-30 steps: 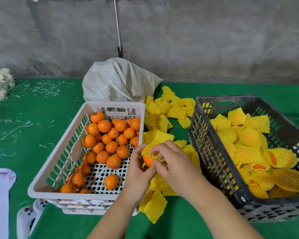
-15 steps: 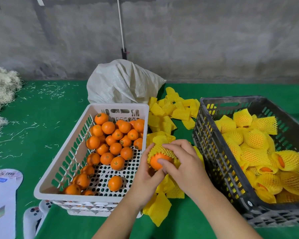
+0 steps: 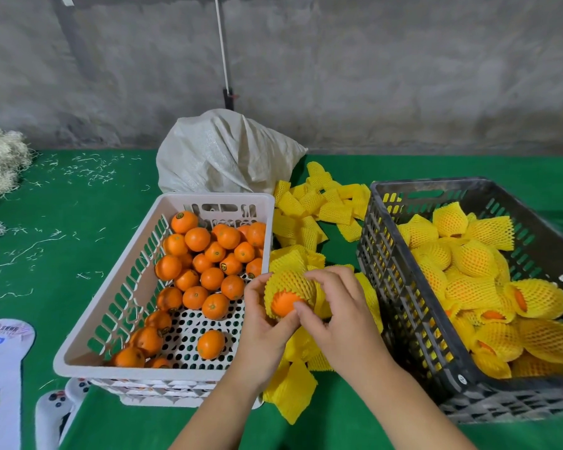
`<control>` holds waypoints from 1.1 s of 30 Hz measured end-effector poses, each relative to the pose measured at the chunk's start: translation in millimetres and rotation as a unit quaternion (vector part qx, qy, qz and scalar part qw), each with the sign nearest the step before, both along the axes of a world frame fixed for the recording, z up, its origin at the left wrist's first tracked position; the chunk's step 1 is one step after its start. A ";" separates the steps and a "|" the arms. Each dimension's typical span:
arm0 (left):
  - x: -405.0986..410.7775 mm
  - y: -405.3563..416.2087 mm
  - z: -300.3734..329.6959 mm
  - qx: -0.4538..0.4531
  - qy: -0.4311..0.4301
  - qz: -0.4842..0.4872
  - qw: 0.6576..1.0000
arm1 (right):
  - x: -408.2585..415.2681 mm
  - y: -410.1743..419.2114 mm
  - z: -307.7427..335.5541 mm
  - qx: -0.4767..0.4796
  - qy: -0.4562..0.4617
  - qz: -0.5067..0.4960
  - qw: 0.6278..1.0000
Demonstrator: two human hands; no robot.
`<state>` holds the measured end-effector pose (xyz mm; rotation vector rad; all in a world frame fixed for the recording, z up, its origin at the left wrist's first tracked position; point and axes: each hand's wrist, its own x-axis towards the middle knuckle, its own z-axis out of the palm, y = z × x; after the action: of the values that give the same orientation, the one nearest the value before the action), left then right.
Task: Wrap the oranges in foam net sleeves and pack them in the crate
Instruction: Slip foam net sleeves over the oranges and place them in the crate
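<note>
The orange (image 3: 283, 303) sits between my two hands, its foam net sleeve (image 3: 290, 282) drawn over the far side and the bare orange skin facing me at the sleeve's open mouth. My left hand (image 3: 264, 323) cups it from the left, fingers curled round the fruit; my right hand (image 3: 335, 313) pinches the sleeve's edge from the right. All this hangs above the loose sleeves (image 3: 316, 209) on the green counter (image 3: 78, 222), between the white basket (image 3: 163, 371) and the dark crate (image 3: 413, 336). The crate lies just right of my right hand, so I judge that hand the one to drop it in.
</note>
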<state>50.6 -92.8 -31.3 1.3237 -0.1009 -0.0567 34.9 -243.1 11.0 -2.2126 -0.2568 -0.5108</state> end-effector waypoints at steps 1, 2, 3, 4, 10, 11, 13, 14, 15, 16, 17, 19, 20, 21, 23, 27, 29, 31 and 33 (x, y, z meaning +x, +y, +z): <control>0.1 0.6 0.3 -0.014 0.006 0.003 1.000 | -0.5 -3.5 -1.9 0.022 0.040 -0.005 0.999; -0.1 1.6 -0.4 -0.022 0.009 -0.003 1.000 | -1.1 -5.9 -3.2 0.032 0.066 -0.003 0.997; -0.2 3.1 -1.0 -0.026 0.015 -0.020 0.999 | -1.9 -7.1 -3.9 0.032 0.073 0.002 0.997; 0.0 4.7 -1.4 -0.029 0.026 -0.042 0.998 | -2.3 -7.9 -4.1 0.027 0.067 0.005 0.997; 0.5 2.5 -3.0 -0.018 0.043 -0.066 0.997 | -0.8 -10.6 -1.0 -0.047 -0.041 -0.060 0.996; 0.1 1.2 -2.3 -0.015 0.036 -0.056 0.998 | -2.2 -8.8 1.9 -0.055 -0.061 -0.052 0.995; -0.5 -0.2 -0.8 -0.010 0.023 -0.035 0.999 | -5.6 -3.5 4.1 -0.061 -0.085 -0.028 0.994; -0.5 0.2 -0.8 -0.015 0.025 -0.030 0.999 | -6.9 -1.4 2.3 -0.047 -0.079 -0.021 0.996; -0.1 1.0 -1.0 -0.023 0.032 -0.031 0.999 | -8.5 -0.3 -0.7 -0.018 -0.059 -0.019 0.998; 0.4 2.4 -1.2 -0.028 0.037 -0.034 0.998 | -10.5 0.4 -3.7 0.015 -0.031 -0.023 0.999; 0.8 3.6 -0.8 -0.029 0.040 -0.037 0.998 | -12.0 0.2 -7.1 0.045 -0.005 -0.027 0.999; -0.1 5.7 -1.5 -0.019 0.037 -0.044 0.998 | -13.5 -2.9 -10.9 0.056 0.005 -0.033 0.998; -0.7 6.0 -1.8 -0.008 0.031 -0.047 0.998 | -13.9 -4.7 -10.8 0.042 -0.014 -0.036 0.998; -1.2 5.8 -1.5 0.004 0.024 -0.051 0.998 | -13.6 -5.9 -10.1 0.023 -0.040 -0.042 0.998; -0.9 4.5 -0.3 0.010 0.030 -0.056 0.998 | -11.8 -7.3 -4.4 -0.014 -0.098 -0.045 0.994; 2.2 2.8 2.5 0.005 0.042 -0.054 0.998 | -7.1 -10.1 4.2 -0.053 -0.147 -0.031 0.987; 2.2 3.0 1.2 0.005 0.033 -0.054 0.998 | -6.5 -12.1 -1.6 -0.038 -0.123 -0.024 0.991; 1.3 5.4 -0.7 -0.002 0.020 -0.060 0.998 | -8.0 -10.1 -8.7 -0.011 -0.080 -0.017 0.997; -0.4 6.1 1.9 0.013 -0.002 -0.049 0.999 | -9.6 -7.2 -12.7 0.018 -0.048 -0.031 0.998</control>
<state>50.2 -86.7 -29.4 1.3438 -0.1687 -0.1396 25.2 -250.3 -1.7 -2.1687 -0.2294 -0.6519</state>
